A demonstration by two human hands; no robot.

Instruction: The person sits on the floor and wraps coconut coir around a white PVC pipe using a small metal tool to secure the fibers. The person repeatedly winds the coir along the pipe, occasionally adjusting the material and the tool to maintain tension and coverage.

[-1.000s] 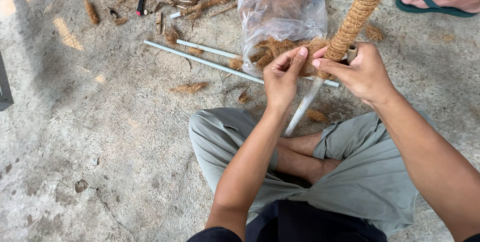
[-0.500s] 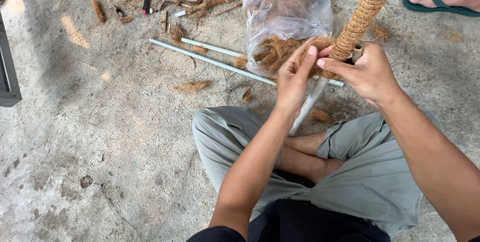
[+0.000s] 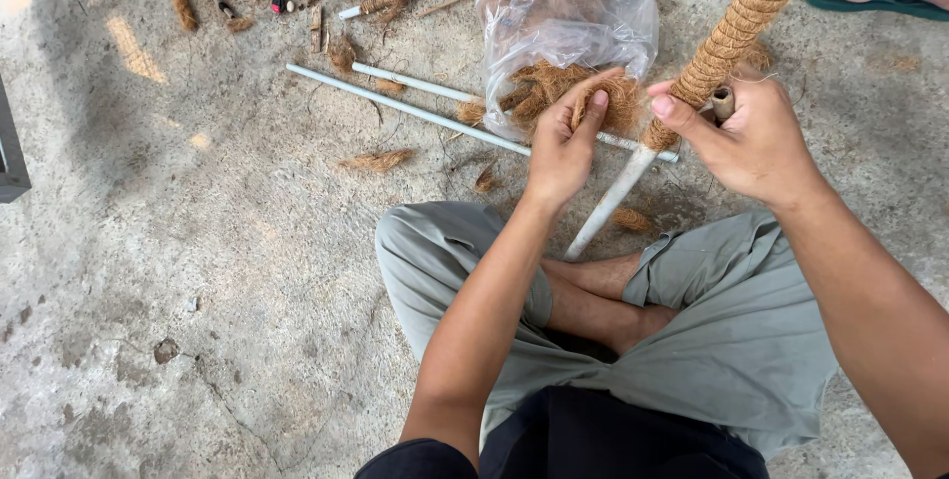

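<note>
1. Left hand (image 3: 563, 148) pinches a tuft of coconut fibre (image 3: 618, 103) between thumb and curled fingers, pressed against the white pipe (image 3: 608, 204) at the low end of its rope winding (image 3: 736, 29). A loose pinch risks fibre slipping out.
2. Right hand (image 3: 751, 138) is closed around the pipe at the winding edge, thumb extended toward the tuft. Slack grip may let the coils unwind.
3. Pipe leans from the person's lap toward the far right; it may slide on the concrete floor (image 3: 178, 271).
4. Plastic bag (image 3: 563, 14) of fibre lies just beyond the hands; snagging is possible.
</note>
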